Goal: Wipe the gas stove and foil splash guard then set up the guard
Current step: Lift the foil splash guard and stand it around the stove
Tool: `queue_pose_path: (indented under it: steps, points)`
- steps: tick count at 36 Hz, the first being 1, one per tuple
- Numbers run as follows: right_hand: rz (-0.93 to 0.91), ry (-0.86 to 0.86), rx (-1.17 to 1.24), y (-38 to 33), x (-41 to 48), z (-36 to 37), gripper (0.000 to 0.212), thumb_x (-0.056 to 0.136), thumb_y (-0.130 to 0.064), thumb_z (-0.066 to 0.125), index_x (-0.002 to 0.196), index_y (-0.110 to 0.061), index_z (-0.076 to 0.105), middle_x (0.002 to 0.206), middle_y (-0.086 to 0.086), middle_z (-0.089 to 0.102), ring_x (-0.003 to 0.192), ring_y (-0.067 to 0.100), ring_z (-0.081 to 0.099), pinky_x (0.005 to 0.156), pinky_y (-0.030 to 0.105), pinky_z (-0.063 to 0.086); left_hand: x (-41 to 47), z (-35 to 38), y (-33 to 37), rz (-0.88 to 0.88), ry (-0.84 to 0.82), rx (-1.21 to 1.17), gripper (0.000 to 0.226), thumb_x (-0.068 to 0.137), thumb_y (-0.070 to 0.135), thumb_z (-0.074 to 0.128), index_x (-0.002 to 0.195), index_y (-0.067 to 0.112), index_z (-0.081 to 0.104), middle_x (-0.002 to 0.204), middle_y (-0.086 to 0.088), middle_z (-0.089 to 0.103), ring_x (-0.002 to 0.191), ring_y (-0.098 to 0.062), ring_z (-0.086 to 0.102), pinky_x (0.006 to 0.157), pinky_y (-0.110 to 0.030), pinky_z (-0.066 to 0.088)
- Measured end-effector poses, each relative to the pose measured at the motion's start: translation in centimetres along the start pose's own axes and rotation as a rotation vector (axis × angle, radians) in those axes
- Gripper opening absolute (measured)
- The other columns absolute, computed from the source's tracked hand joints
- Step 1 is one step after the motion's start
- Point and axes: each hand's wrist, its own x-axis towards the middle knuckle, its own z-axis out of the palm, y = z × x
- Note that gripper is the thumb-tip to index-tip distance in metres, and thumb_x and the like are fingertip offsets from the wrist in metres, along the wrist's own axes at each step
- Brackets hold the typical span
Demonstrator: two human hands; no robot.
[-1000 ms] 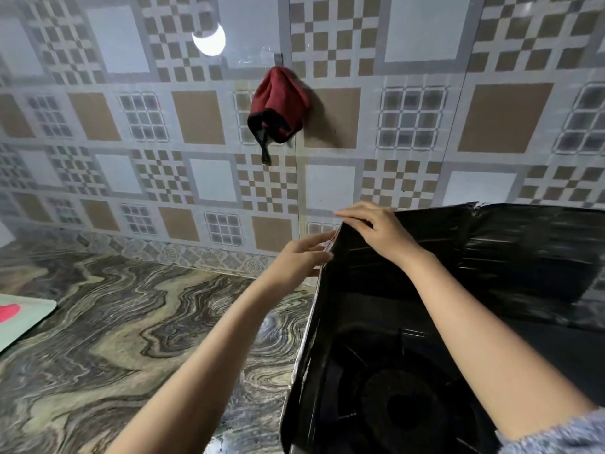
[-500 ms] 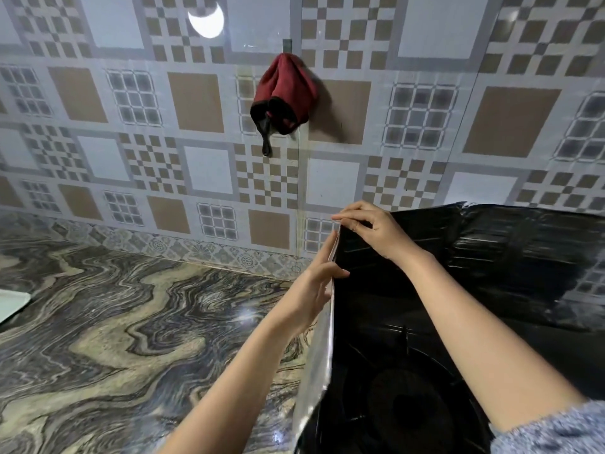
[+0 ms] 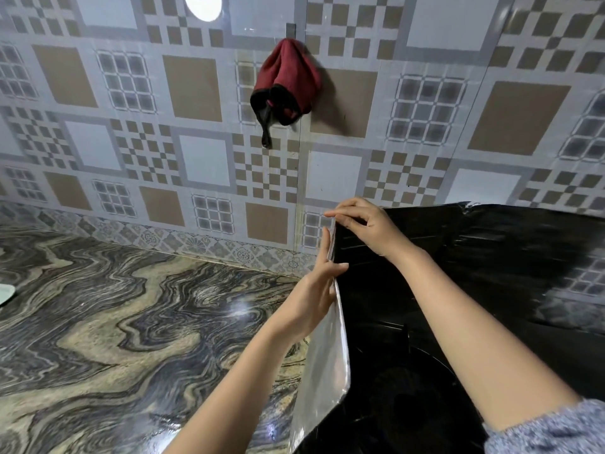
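The foil splash guard (image 3: pixel 491 253) stands upright around the gas stove (image 3: pixel 406 401), its inner face dark and its outer left panel silver. My left hand (image 3: pixel 314 293) presses flat against the outside of the left panel, thumb hooked over its edge. My right hand (image 3: pixel 363 224) pinches the top corner where the left and back panels meet. The stove's black burner shows dimly inside the guard, partly hidden by my right forearm.
A red cloth (image 3: pixel 284 86) hangs from a hook on the patterned tiled wall (image 3: pixel 196 165) above the guard's corner. The marbled countertop (image 3: pixel 114 322) stretches to the left. A pale object (image 3: pixel 5 293) peeks in at the left edge.
The left panel has swung more upright, showing its silver outer face. My left hand slid down along its edge. The view shifted left and down slightly.
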Motion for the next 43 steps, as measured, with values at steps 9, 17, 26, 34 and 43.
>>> queue_pose_path:
  steps: [9,17,26,34,43]
  points:
    - [0.01,0.018,0.006,-0.2,-0.4,-0.1,0.022,0.091,-0.024,0.053,0.108,-0.032,0.064,0.109,0.001,0.056,0.11,0.012,0.051,0.098,0.025,0.04,-0.1,0.6,0.3,0.0,-0.044,0.064,0.085,0.075,0.03,0.057,0.141,0.049,0.008,0.158,0.006,0.005,0.144,-0.013,0.013,0.119,-0.042,0.009]
    - [0.027,0.045,-0.062,-0.4,-0.3,-0.1,0.025,0.091,-0.025,0.054,0.113,-0.022,0.065,0.106,-0.006,0.057,0.108,0.01,0.053,0.098,0.028,0.042,0.9,0.0,1.0,0.069,0.13,0.232,0.073,0.079,0.018,0.051,0.145,0.028,0.021,0.148,0.009,0.025,0.125,0.001,0.029,0.093,-0.011,0.033]
    - [0.028,0.0,-0.089,-1.1,-0.5,-0.8,0.026,0.093,-0.028,0.052,0.115,-0.021,0.063,0.113,-0.006,0.059,0.106,0.002,0.05,0.094,0.018,0.037,-1.2,-0.6,2.8,0.041,0.178,0.425,0.055,0.092,0.017,0.051,0.143,0.024,0.031,0.148,0.011,0.031,0.133,-0.002,0.031,0.094,-0.008,0.034]
    - [0.014,-0.018,-0.126,-1.9,-1.0,-3.3,0.025,0.095,-0.027,0.049,0.115,-0.021,0.063,0.118,-0.007,0.055,0.109,0.0,0.044,0.09,0.019,0.03,-1.6,0.4,7.4,0.025,0.277,0.951,0.052,0.09,0.031,0.054,0.139,0.028,0.037,0.145,0.003,0.04,0.134,-0.015,0.034,0.109,-0.033,0.028]
    - [0.085,0.023,-0.244,0.9,-1.8,-9.5,0.03,0.093,-0.026,0.05,0.121,-0.028,0.057,0.134,-0.002,0.05,0.127,0.016,0.043,0.1,0.032,0.035,4.2,5.2,9.1,0.143,0.338,1.383,0.052,0.09,0.032,0.054,0.137,0.017,0.04,0.142,-0.005,0.044,0.13,-0.021,0.041,0.106,-0.034,0.033]
